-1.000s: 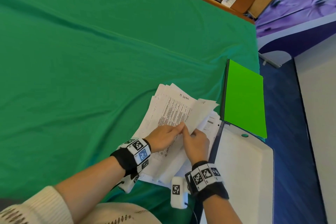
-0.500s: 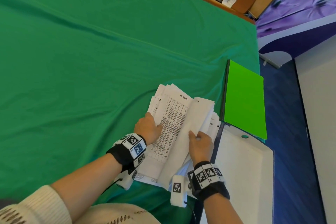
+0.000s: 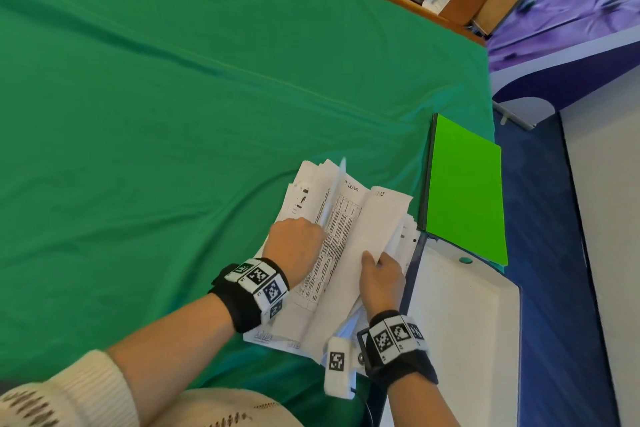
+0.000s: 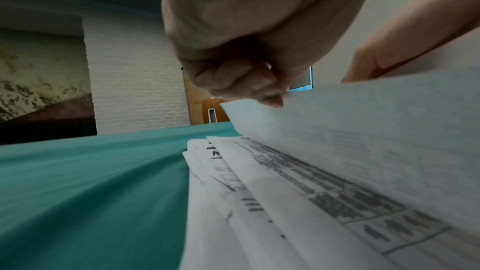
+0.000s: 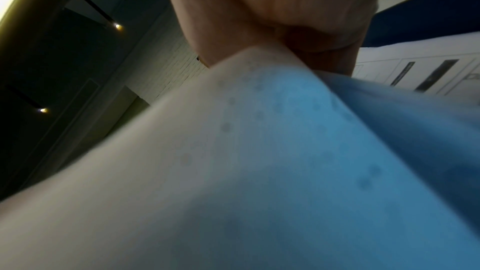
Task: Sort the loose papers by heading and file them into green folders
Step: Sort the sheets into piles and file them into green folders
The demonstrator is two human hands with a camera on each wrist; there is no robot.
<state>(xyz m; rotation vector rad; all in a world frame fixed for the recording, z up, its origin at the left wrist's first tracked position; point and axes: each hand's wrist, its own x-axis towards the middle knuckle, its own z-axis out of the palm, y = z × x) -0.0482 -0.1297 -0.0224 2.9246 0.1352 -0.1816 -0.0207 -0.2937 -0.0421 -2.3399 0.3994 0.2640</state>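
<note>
Green cloth (image 3: 173,114) bearing loose papers (image 3: 349,253) beside the green folder (image 3: 464,191); left hand (image 3: 294,243) pinches one limp sheet's edge, right hand (image 3: 381,281) grips another—light, floppy, best held by edges.

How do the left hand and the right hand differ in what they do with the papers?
The left hand pinches one sheet and lifts its edge up; the right hand holds a folded-back sheet lower. The left hand is at the left side of the pile, the right hand nearer the green folder. Both grip paper.
</note>
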